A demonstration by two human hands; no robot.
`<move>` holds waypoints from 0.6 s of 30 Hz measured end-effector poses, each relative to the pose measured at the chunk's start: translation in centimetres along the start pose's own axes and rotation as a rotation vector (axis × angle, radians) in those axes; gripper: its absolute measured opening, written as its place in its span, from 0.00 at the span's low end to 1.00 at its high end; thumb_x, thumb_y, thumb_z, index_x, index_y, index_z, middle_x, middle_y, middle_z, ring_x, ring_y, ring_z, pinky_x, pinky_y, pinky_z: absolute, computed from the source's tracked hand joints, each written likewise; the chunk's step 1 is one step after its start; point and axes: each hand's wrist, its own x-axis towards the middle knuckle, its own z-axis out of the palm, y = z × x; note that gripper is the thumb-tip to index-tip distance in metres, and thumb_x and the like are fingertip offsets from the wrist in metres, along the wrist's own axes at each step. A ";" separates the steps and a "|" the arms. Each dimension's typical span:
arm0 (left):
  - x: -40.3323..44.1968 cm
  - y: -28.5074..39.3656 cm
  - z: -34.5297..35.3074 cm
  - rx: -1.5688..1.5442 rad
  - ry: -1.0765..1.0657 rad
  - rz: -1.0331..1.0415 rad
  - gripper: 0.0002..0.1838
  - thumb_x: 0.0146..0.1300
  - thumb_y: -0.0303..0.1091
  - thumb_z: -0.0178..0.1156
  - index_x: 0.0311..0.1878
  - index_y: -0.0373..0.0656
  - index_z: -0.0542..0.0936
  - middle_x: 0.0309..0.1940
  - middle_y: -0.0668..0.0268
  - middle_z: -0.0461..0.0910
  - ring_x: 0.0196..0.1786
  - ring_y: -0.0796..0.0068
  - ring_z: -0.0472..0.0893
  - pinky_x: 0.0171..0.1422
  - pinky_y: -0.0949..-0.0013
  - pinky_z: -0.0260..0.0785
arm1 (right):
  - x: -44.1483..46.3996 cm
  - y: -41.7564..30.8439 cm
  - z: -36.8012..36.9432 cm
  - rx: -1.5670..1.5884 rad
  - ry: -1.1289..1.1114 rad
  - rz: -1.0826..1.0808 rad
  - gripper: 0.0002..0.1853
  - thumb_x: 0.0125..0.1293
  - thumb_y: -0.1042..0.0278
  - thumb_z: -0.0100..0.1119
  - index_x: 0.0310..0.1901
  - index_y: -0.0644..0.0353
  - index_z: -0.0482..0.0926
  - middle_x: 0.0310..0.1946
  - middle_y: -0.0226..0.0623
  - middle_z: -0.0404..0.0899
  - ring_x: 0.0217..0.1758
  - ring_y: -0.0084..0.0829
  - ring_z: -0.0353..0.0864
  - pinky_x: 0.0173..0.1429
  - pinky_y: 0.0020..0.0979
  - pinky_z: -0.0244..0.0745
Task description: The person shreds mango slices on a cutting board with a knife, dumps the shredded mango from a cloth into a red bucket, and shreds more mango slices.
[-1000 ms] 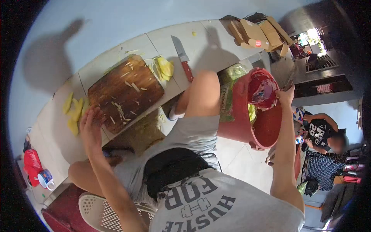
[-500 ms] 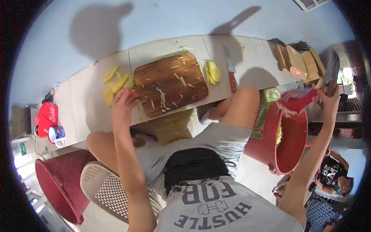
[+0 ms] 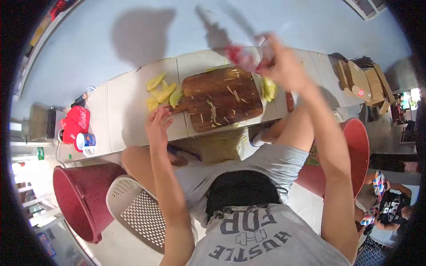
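Note:
My right hand [image 3: 282,64] is raised above the far side of the wooden cutting board [image 3: 222,113]. It grips a motion-blurred knife [image 3: 243,21], blade up toward the wall, together with a red cloth [image 3: 242,57]. At the board's left end, my left hand [image 3: 158,124] has its curled fingers on the handle. Thin pale strips lie scattered over the board. Peeled yellow-green pieces [image 3: 164,92] sit just beyond my left hand, and more such pieces [image 3: 269,90] lie at the board's right. A red knife handle [image 3: 289,102] shows beside my right forearm.
Red bins stand at my left [image 3: 84,199] and right [image 3: 357,150]. A white perforated basket [image 3: 142,217] is by my left leg. A mug [image 3: 86,142] and red cap [image 3: 77,122] sit at the counter's left; cardboard boxes [image 3: 359,82] at its right. Another person [image 3: 390,206] is behind, right.
My right hand has swung left from beside the right bin to above the board, carrying the knife and red cloth. My left hand stays at the board's handle. The whole view has shifted.

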 end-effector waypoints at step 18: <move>18.6 1.2 -1.0 1.660 0.013 0.853 0.20 0.60 0.32 0.58 0.56 0.41 0.80 0.42 0.49 0.84 0.47 0.44 0.81 0.59 0.49 0.72 | -11.7 5.5 16.5 0.337 -0.065 0.292 0.25 0.66 0.65 0.60 0.59 0.67 0.63 0.36 0.63 0.81 0.42 0.65 0.82 0.47 0.56 0.75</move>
